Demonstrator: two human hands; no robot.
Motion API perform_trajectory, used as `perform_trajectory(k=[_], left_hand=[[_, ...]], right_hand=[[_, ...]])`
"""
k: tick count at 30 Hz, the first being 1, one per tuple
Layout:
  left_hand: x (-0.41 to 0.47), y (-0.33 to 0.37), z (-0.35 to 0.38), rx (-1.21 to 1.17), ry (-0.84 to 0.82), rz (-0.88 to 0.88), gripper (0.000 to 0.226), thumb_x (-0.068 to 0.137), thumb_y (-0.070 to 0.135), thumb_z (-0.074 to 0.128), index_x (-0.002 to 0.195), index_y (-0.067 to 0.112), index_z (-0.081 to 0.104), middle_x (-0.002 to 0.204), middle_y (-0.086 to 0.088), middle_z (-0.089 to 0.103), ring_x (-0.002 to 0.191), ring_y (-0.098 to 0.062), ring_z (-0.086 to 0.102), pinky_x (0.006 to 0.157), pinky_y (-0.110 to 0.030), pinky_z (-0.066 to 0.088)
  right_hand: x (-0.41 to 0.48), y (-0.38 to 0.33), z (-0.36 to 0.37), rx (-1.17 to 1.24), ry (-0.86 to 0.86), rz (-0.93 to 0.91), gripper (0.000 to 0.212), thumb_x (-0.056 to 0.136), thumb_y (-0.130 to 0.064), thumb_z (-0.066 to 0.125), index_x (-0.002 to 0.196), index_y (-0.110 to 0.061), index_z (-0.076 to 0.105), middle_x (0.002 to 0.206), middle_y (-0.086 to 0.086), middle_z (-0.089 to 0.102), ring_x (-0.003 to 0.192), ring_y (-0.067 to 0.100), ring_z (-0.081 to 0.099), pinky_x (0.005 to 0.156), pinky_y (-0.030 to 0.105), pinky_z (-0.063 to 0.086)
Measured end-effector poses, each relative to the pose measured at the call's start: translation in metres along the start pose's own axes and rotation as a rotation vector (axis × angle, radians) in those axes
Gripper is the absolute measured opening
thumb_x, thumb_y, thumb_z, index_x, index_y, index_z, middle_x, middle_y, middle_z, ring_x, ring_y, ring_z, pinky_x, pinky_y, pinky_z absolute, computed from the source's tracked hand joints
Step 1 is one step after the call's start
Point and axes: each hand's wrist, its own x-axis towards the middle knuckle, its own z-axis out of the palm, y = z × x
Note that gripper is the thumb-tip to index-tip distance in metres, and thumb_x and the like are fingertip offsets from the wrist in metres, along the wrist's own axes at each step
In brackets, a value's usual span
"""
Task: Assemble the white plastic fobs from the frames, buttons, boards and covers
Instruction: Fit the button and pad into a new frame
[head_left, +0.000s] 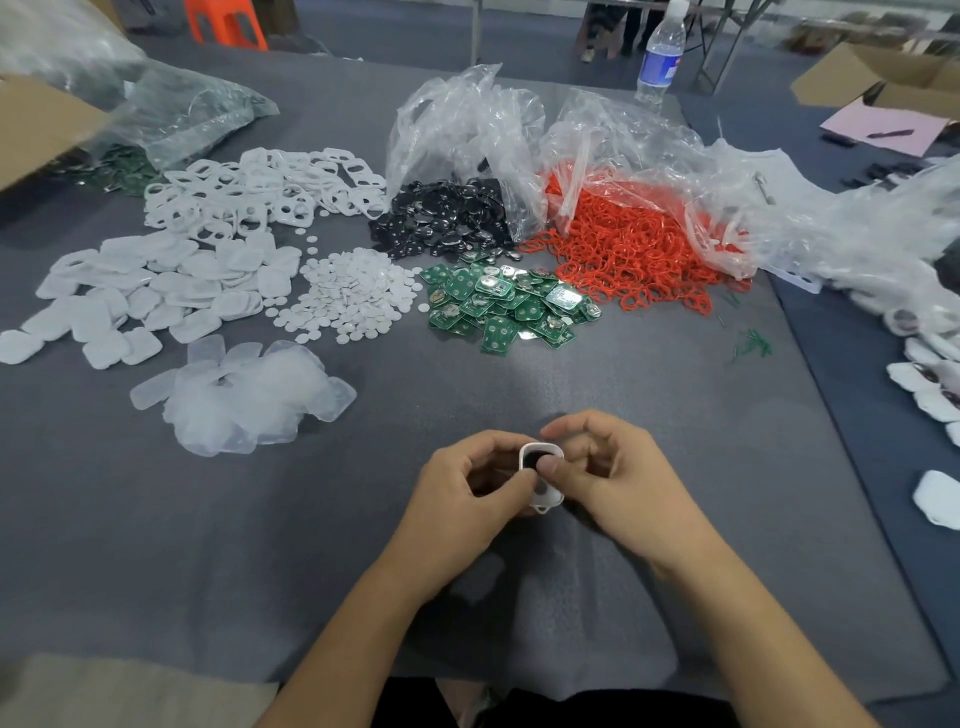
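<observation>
Both hands hold one white fob frame (543, 452) with a dark part in it, just above the grey table (623, 374). My left hand (467, 493) grips its left side with curled fingers. My right hand (613, 467) pinches its right side, the thumb pressing on the dark inside. Farther back lie piles of white frames (260, 187), white covers (145, 296), small white round buttons (348, 296), green boards (509, 306), black parts (447, 218), red rings (634, 249) and clear film pieces (244, 395).
Clear plastic bags (467, 135) stand behind the black and red piles. A water bottle (660, 57) stands at the far edge. Assembled white fobs (935, 384) lie on the right. Cardboard boxes sit at far left and far right.
</observation>
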Motion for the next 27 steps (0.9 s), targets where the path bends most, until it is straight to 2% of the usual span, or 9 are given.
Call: perform_trajectory(k=[5, 8, 10, 12, 15, 18, 21, 24, 27], left_hand=[[0.002, -0.001, 0.004, 0.003, 0.039, -0.024, 0.026, 0.094, -0.005, 0.062, 0.104, 0.014, 0.076, 0.094, -0.004, 0.078, 0.089, -0.020, 0.076, 0.071, -0.026, 0.060], [0.003, -0.002, 0.007, -0.026, 0.082, -0.051, 0.026, 0.094, -0.006, 0.063, 0.104, 0.014, 0.076, 0.096, -0.004, 0.078, 0.092, -0.019, 0.075, 0.073, -0.026, 0.060], [0.002, -0.001, 0.005, -0.061, 0.058, -0.054, 0.025, 0.096, -0.004, 0.063, 0.109, 0.013, 0.076, 0.101, -0.004, 0.079, 0.097, -0.020, 0.075, 0.077, -0.028, 0.061], [0.002, 0.000, -0.001, -0.107, 0.020, -0.065, 0.023, 0.097, 0.002, 0.066, 0.116, 0.013, 0.074, 0.108, -0.005, 0.078, 0.104, -0.022, 0.074, 0.086, -0.033, 0.061], [0.002, 0.000, -0.006, -0.111, -0.005, -0.072, 0.024, 0.095, 0.006, 0.071, 0.118, 0.012, 0.073, 0.110, -0.008, 0.078, 0.107, -0.025, 0.074, 0.094, -0.039, 0.059], [0.001, -0.001, 0.001, -0.032, 0.029, -0.033, 0.023, 0.092, 0.004, 0.074, 0.112, 0.016, 0.076, 0.104, -0.004, 0.079, 0.101, -0.022, 0.075, 0.087, -0.032, 0.060], [0.001, -0.004, 0.004, -0.018, 0.117, 0.001, 0.027, 0.091, 0.003, 0.070, 0.110, 0.021, 0.077, 0.103, 0.001, 0.079, 0.098, -0.018, 0.075, 0.081, -0.025, 0.059], [0.003, -0.007, 0.004, 0.027, 0.155, 0.027, 0.030, 0.092, 0.001, 0.068, 0.111, 0.023, 0.075, 0.103, 0.003, 0.079, 0.098, -0.018, 0.075, 0.088, -0.034, 0.059], [0.002, -0.007, 0.006, 0.041, 0.170, 0.036, 0.023, 0.093, 0.005, 0.071, 0.107, 0.023, 0.076, 0.100, 0.001, 0.079, 0.095, -0.020, 0.075, 0.089, -0.040, 0.060]], right_hand=[[-0.002, 0.000, 0.003, -0.142, 0.062, -0.048, 0.024, 0.088, -0.005, 0.074, 0.098, -0.025, 0.064, 0.080, 0.003, 0.073, 0.074, 0.023, 0.068, 0.073, 0.041, 0.055], [-0.008, 0.002, 0.006, -0.519, 0.254, -0.351, 0.025, 0.081, -0.008, 0.081, 0.087, -0.027, 0.065, 0.083, -0.010, 0.063, 0.081, 0.011, 0.059, 0.073, 0.022, 0.049], [-0.010, 0.003, 0.008, -0.609, 0.253, -0.505, 0.021, 0.082, -0.002, 0.077, 0.090, -0.021, 0.073, 0.088, -0.010, 0.061, 0.083, 0.001, 0.054, 0.076, 0.010, 0.041], [-0.012, 0.004, 0.007, -0.607, 0.192, -0.510, 0.029, 0.084, 0.003, 0.072, 0.101, -0.019, 0.077, 0.092, -0.008, 0.064, 0.084, -0.002, 0.058, 0.078, 0.004, 0.041], [-0.013, 0.005, 0.009, -0.619, 0.174, -0.505, 0.033, 0.082, 0.004, 0.070, 0.104, -0.019, 0.077, 0.092, -0.005, 0.070, 0.082, 0.001, 0.061, 0.078, 0.007, 0.046], [-0.011, 0.007, 0.008, -0.436, 0.230, -0.305, 0.026, 0.083, 0.000, 0.075, 0.091, -0.025, 0.078, 0.082, -0.007, 0.073, 0.077, 0.007, 0.066, 0.075, 0.023, 0.053], [-0.011, 0.010, 0.007, -0.012, 0.225, -0.106, 0.022, 0.089, -0.002, 0.072, 0.092, -0.023, 0.076, 0.067, -0.007, 0.068, 0.062, 0.011, 0.062, 0.066, 0.025, 0.052], [-0.018, 0.009, 0.007, 0.447, 0.181, -0.034, 0.025, 0.087, -0.004, 0.069, 0.106, -0.017, 0.075, 0.068, 0.004, 0.069, 0.064, 0.013, 0.064, 0.066, 0.021, 0.054], [-0.024, 0.008, 0.008, 0.649, 0.189, -0.003, 0.031, 0.079, -0.008, 0.068, 0.109, -0.012, 0.074, 0.078, 0.011, 0.073, 0.076, 0.017, 0.072, 0.073, 0.023, 0.058]])
